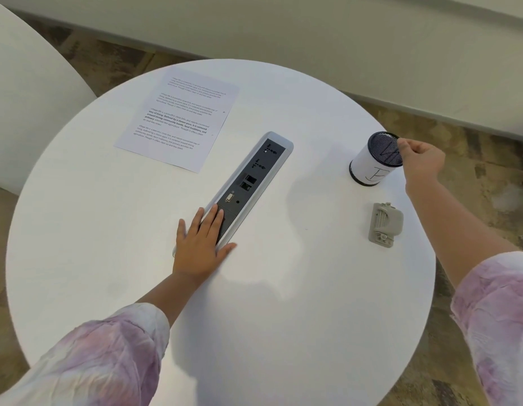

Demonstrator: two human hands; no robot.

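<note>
Pink and white cloth covers both arms. The left sleeve is at the near left edge of the surface, and the right sleeve hangs past the near right edge. The surface is round and white.

The left hand lies flat, a bit left of the middle of the surface. Its fingers are straight and close together, and the thumb sticks out to the side. The fingers rest on the near end of the socket strip and hold nothing. The socket strip is long, grey and black, and is set into the middle of the surface. It runs from the hand toward the far edge and has small holes for plugs.

A grey tool with metal parts on top lies by the right edge. No hand touches it.

A bit farther along the right edge stands the cup. It is white with a dark net rim, and a letter is drawn on its side. The right hand is at the cup's right side. Its thumb and first finger pinch the dark rim, and the other fingers are curled in.

A sheet of paper with printed lines lies flat near the far left edge, well apart from both hands.

Past the surface is a brown floor, a white seat on the left, and a pale wall at the far side.
</note>
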